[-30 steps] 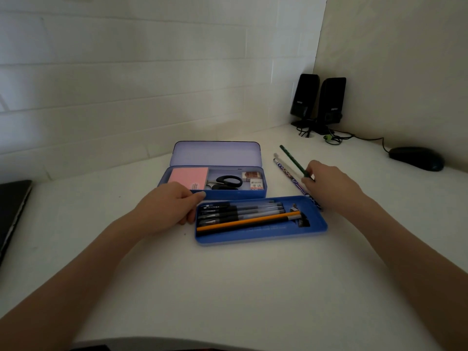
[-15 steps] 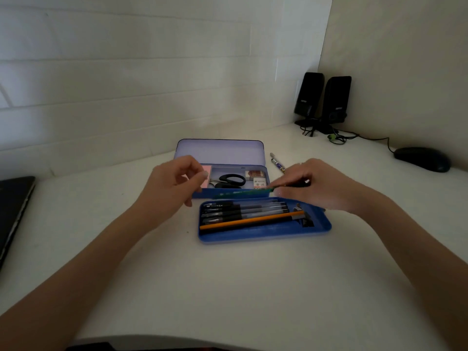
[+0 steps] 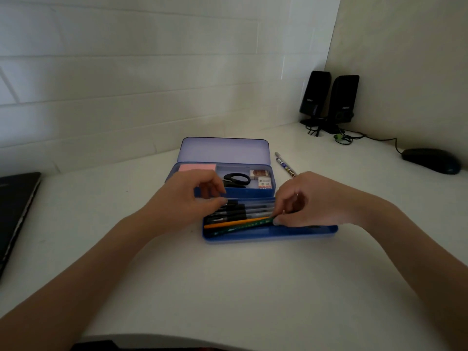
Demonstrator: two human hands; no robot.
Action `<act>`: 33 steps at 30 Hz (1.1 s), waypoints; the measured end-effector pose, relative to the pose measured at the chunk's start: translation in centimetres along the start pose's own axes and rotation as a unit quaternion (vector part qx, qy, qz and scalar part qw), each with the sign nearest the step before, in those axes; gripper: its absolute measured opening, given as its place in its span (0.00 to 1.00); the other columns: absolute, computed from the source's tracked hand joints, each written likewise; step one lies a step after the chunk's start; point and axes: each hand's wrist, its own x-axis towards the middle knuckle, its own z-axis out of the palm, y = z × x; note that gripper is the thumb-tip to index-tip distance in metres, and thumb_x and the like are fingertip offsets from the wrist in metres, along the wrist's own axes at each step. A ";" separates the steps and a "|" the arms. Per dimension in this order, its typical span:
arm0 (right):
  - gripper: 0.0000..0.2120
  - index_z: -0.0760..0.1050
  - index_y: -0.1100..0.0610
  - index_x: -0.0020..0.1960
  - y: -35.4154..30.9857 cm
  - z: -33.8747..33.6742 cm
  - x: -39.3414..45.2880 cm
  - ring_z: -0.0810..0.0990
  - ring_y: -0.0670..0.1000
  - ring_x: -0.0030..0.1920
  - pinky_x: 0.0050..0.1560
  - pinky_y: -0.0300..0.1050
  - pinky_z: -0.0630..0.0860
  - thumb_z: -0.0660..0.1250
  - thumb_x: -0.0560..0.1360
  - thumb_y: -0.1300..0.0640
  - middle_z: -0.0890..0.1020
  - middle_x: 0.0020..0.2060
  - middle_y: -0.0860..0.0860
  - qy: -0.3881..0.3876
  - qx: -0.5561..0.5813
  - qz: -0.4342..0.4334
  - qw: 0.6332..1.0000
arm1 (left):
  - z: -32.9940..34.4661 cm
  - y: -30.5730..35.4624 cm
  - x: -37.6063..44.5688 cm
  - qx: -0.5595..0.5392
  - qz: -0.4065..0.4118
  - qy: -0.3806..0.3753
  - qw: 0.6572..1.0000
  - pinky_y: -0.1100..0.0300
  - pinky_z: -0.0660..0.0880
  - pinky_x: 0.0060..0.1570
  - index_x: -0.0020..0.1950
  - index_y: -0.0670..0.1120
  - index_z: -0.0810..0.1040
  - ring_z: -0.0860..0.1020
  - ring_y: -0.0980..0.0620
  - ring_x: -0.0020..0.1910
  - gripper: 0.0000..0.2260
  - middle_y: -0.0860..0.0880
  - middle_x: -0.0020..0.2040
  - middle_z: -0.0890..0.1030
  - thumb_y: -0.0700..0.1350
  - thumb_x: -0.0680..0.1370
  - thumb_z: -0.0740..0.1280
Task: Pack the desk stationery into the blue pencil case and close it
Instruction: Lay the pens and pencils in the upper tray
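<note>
The blue pencil case point(image 3: 249, 192) stands open, its lid point(image 3: 224, 150) tilted back. Inside lie a pink sticky-note pad point(image 3: 197, 167), black scissors point(image 3: 236, 179) and two erasers point(image 3: 262, 178). In front of it sits the blue inner tray point(image 3: 304, 233) with several black pens point(image 3: 235, 211) and an orange pencil point(image 3: 235, 222). My right hand point(image 3: 316, 201) pinches the right end of a green pencil point(image 3: 243, 227), which lies in the tray along its front. My left hand point(image 3: 184, 198) hovers at the tray's left end, fingers loosely curled by the pen caps. A patterned pencil point(image 3: 285, 165) lies on the desk right of the case.
A closed laptop point(image 3: 15, 211) lies at the left edge. Two black speakers point(image 3: 329, 97) with cables stand in the back right corner. A black mouse point(image 3: 430, 160) rests at the far right. White desk surface stretches in front of the tray.
My right hand picked the green pencil off the desk, carried it left and lowered it into the tray. My left hand lifted from the tray's corner and now sits by the pen caps.
</note>
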 end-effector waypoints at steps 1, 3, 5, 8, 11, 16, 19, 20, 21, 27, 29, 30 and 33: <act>0.04 0.81 0.50 0.37 -0.1 0.2 0.0 0.76 0.42 0.31 0.35 0.37 0.74 0.73 0.68 0.51 0.81 0.32 0.45 -0.002 -0.009 -0.005 1.000 | 0.1 0.0 0.0 -0.009 0.002 -0.009 1.000 0.75 0.68 0.34 0.45 0.51 0.79 0.76 0.61 0.39 0.06 0.55 0.38 0.79 0.44 0.70 0.73; 0.08 0.78 0.53 0.36 -0.2 0.6 0.2 0.74 0.41 0.30 0.32 0.33 0.70 0.74 0.68 0.50 0.78 0.29 0.45 0.005 -0.027 -0.012 1.000 | 0.2 0.0 -0.1 -0.017 0.006 -0.031 0.999 0.74 0.70 0.40 0.48 0.52 0.78 0.76 0.60 0.43 0.10 0.55 0.42 0.79 0.48 0.69 0.74; 0.11 0.76 0.53 0.34 -0.1 0.8 0.4 0.73 0.41 0.31 0.32 0.32 0.68 0.74 0.67 0.48 0.75 0.28 0.45 0.012 -0.039 -0.015 0.999 | 0.2 -0.1 -0.2 -0.003 0.014 -0.055 0.998 0.71 0.71 0.48 0.50 0.57 0.76 0.75 0.60 0.50 0.14 0.58 0.47 0.79 0.56 0.67 0.73; 0.13 0.73 0.50 0.32 0.3 1.0 0.7 0.73 0.41 0.35 0.35 0.33 0.67 0.75 0.65 0.46 0.75 0.32 0.44 0.011 -0.044 -0.017 0.999 | 0.3 -0.1 -0.3 0.052 0.026 -0.077 0.995 0.69 0.67 0.54 0.52 0.61 0.74 0.70 0.63 0.56 0.20 0.65 0.51 0.75 0.66 0.64 0.67; 0.14 0.70 0.47 0.32 0.4 1.3 0.9 0.73 0.41 0.37 0.37 0.33 0.67 0.75 0.65 0.46 0.75 0.34 0.44 0.007 -0.043 -0.012 0.999 | 0.4 -0.1 -0.3 0.071 0.031 -0.102 0.992 0.68 0.65 0.57 0.55 0.61 0.73 0.67 0.63 0.59 0.23 0.65 0.54 0.73 0.66 0.63 0.68; 0.18 0.71 0.54 0.33 0.1 1.4 1.0 0.72 0.45 0.32 0.34 0.38 0.69 0.73 0.64 0.42 0.75 0.32 0.47 0.071 -0.009 0.023 0.997 | 0.5 -0.3 -0.4 0.087 0.041 -0.111 0.989 0.66 0.64 0.59 0.56 0.60 0.73 0.65 0.63 0.60 0.24 0.61 0.55 0.73 0.65 0.63 0.70; 0.12 0.72 0.51 0.36 1.2 0.7 1.2 0.73 0.46 0.33 0.36 0.41 0.70 0.71 0.69 0.45 0.75 0.32 0.46 0.215 -0.020 0.067 0.974 | 0.5 -0.2 -0.3 0.090 0.038 -0.110 0.989 0.65 0.64 0.60 0.56 0.60 0.74 0.65 0.61 0.59 0.24 0.61 0.55 0.73 0.65 0.63 0.71; 0.10 0.73 0.51 0.38 1.8 0.4 1.2 0.73 0.46 0.34 0.36 0.41 0.71 0.70 0.70 0.47 0.76 0.33 0.46 0.256 -0.033 0.080 0.963 | 0.5 -0.2 -0.3 0.089 0.037 -0.111 0.989 0.66 0.64 0.60 0.56 0.59 0.74 0.65 0.61 0.59 0.24 0.61 0.55 0.73 0.64 0.63 0.72; 0.07 0.74 0.50 0.41 2.6 0.1 1.2 0.73 0.46 0.36 0.37 0.42 0.72 0.70 0.71 0.48 0.76 0.35 0.46 0.281 -0.052 0.101 0.953 | 0.5 -0.2 -0.3 0.088 0.035 -0.113 0.989 0.67 0.64 0.59 0.56 0.59 0.74 0.65 0.62 0.59 0.23 0.61 0.55 0.73 0.62 0.64 0.73; 0.13 0.74 0.54 0.50 5.9 0.4 1.5 0.75 0.50 0.42 0.42 0.47 0.75 0.68 0.72 0.46 0.77 0.45 0.51 0.217 -0.053 0.282 0.933 | 0.5 -0.3 -0.3 0.095 0.031 -0.116 0.988 0.66 0.64 0.59 0.56 0.59 0.74 0.65 0.62 0.59 0.23 0.61 0.55 0.73 0.63 0.64 0.72; 0.14 0.73 0.56 0.51 6.1 0.6 1.8 0.74 0.49 0.39 0.40 0.46 0.75 0.68 0.73 0.46 0.75 0.45 0.52 0.200 -0.042 0.304 0.930 | 0.5 -0.3 -0.4 0.095 0.028 -0.117 0.988 0.64 0.65 0.60 0.56 0.59 0.74 0.65 0.60 0.59 0.23 0.60 0.55 0.73 0.63 0.64 0.72; 0.14 0.72 0.56 0.51 6.1 0.5 1.8 0.74 0.48 0.38 0.37 0.45 0.75 0.68 0.73 0.47 0.75 0.44 0.52 0.202 -0.031 0.305 0.930 | 0.5 -0.3 -0.4 0.096 0.029 -0.117 0.988 0.64 0.65 0.60 0.56 0.59 0.74 0.65 0.60 0.59 0.23 0.60 0.55 0.73 0.63 0.64 0.72; 0.12 0.70 0.57 0.54 5.8 0.3 1.6 0.75 0.51 0.38 0.32 0.43 0.73 0.66 0.75 0.52 0.76 0.44 0.54 0.206 -0.038 0.309 0.928 | 0.6 -0.3 -0.3 0.096 0.031 -0.112 0.989 0.64 0.66 0.60 0.56 0.58 0.74 0.66 0.61 0.59 0.23 0.60 0.54 0.74 0.63 0.64 0.72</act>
